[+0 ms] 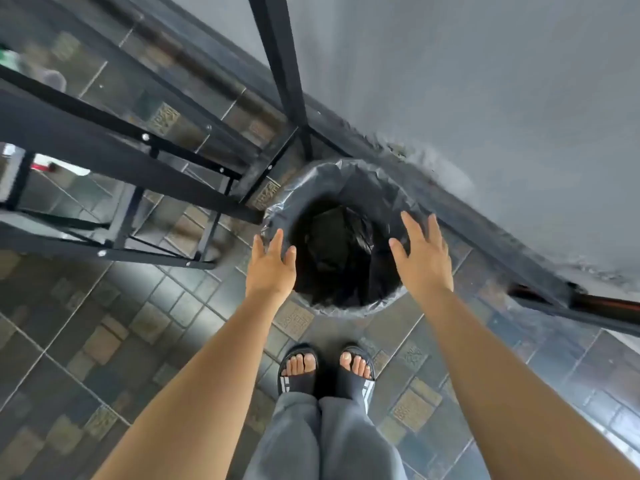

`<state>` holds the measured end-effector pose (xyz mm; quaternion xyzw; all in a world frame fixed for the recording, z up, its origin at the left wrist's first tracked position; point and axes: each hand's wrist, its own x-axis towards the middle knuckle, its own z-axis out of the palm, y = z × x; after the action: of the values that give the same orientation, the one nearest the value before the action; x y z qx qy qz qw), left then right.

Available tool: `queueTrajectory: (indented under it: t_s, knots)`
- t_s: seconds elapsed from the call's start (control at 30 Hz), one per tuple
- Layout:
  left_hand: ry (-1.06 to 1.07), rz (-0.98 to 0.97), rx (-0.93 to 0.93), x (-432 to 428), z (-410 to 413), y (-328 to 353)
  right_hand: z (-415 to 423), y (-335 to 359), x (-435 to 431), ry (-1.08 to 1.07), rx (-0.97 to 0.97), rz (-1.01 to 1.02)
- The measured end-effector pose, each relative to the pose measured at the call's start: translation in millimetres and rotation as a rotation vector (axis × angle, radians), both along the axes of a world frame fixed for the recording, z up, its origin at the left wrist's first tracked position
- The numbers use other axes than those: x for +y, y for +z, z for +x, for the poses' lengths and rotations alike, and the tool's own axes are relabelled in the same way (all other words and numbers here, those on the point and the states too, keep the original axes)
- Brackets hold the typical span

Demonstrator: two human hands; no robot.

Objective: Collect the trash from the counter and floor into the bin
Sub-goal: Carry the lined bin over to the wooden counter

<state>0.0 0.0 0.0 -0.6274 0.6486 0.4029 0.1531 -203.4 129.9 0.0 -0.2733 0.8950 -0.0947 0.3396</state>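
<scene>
- The bin (341, 237) stands on the tiled floor (104, 323) just ahead of the person's feet, at about twelve o'clock from them, close to the grey wall (485, 98).
- A black liner (349, 178) is folded over its rim; the inside is dark, with crumpled black plastic at the bottom, and I cannot tell what else lies in there.
- The left hand (272, 268) hovers at the bin's eight o'clock edge, fingers spread wide, palm down, holding nothing.
- The right hand (422, 258) hovers at the bin's three o'clock edge, also spread wide and empty; whether its fingertips touch the liner I cannot tell.
- Both bare forearms reach forward and down from the bottom of the view.
- A black metal frame (145, 168) with bolts stands at the bin's ten o'clock, one bar end just beside the rim.
- An upright black post (280, 64) rises at the bin's eleven o'clock.
- The feet wear black slides (298, 379), and grey trousers (322, 441) hang over them at six o'clock.
</scene>
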Motion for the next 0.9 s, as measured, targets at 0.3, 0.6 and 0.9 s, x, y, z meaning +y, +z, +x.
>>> queueTrajectory:
  t_s: [0.3,0.6,0.9]
  knots:
    - [0.251,-0.160,0.223,-13.1,-7.6,-60.2,-7.2,-56.3,-9.4,-0.217,-0.083,-0.193]
    - [0.272,-0.137,0.241,-3.4,-1.8,-11.7,7.7,-1.9,5.2,-0.361,-0.150,-0.222]
    - [0.239,-0.161,0.274,13.6,14.1,170.9,28.4,191.8,26.9,-0.386,-0.116,-0.275]
